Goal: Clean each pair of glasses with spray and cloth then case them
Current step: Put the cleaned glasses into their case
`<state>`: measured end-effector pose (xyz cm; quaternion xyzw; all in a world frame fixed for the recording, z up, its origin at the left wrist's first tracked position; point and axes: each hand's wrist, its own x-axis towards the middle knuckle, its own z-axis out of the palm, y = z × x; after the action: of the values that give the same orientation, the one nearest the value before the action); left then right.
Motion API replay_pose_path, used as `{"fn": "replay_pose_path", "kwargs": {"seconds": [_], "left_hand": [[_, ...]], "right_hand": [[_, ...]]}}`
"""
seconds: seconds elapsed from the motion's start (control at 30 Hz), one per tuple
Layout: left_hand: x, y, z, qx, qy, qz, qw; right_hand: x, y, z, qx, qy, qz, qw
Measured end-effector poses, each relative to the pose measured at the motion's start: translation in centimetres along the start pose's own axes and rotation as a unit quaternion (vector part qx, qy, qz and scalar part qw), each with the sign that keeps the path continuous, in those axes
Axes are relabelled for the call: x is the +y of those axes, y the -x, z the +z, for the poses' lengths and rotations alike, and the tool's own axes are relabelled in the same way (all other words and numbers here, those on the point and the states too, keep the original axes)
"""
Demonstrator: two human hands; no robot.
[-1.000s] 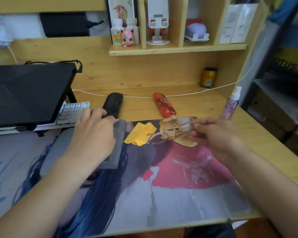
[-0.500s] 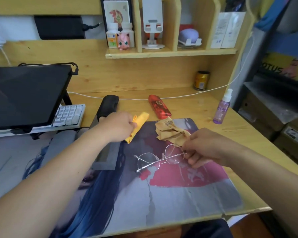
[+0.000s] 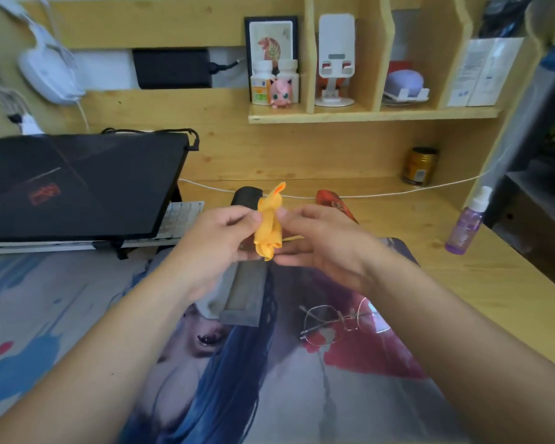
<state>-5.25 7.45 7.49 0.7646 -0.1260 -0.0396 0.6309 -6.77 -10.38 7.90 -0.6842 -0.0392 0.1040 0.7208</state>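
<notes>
While both hands meet above the printed desk mat (image 3: 350, 408), the left hand (image 3: 217, 240) and right hand (image 3: 322, 243) each pinch one bunched yellow cloth (image 3: 267, 225) between thumb and fingers. One pair of wire-rimmed glasses (image 3: 342, 322) lies on the mat, nearer the person. One purple spray bottle (image 3: 466, 224) stands right of the mat; one red case (image 3: 335, 203) and one black case (image 3: 245, 195) lie behind it.

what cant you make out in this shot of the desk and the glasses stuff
Head view, the only one:
- Black case: mostly behind the left hand and the yellow cloth; open or closed unclear.
- Red case: largely covered by the right hand.
- Spray bottle: label blurred, unreadable.
- Glasses: lens cleanliness too fine to judge.
- Keyboard: mostly under the laptop.
</notes>
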Motion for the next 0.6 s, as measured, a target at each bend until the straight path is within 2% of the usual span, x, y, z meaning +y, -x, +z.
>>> {"fn": "replay_pose_path", "kwargs": {"seconds": [0.1,0.43,0.6], "left_hand": [[-0.2,0.4,-1.2,-0.011,-0.038,0.020,0.999],[0.4,0.5,0.5,-0.007,-0.188,0.023,0.982],[0.8,0.6,1.0,-0.008,-0.245,0.047,0.968]], "right_hand": [[0.1,-0.1,0.2,-0.036,-0.029,0.007,0.999],[-1.0,-0.1,0.5,0.019,0.065,0.007,0.998],[-1.1,0.5,0.3,0.044,0.115,-0.025,0.992]]}}
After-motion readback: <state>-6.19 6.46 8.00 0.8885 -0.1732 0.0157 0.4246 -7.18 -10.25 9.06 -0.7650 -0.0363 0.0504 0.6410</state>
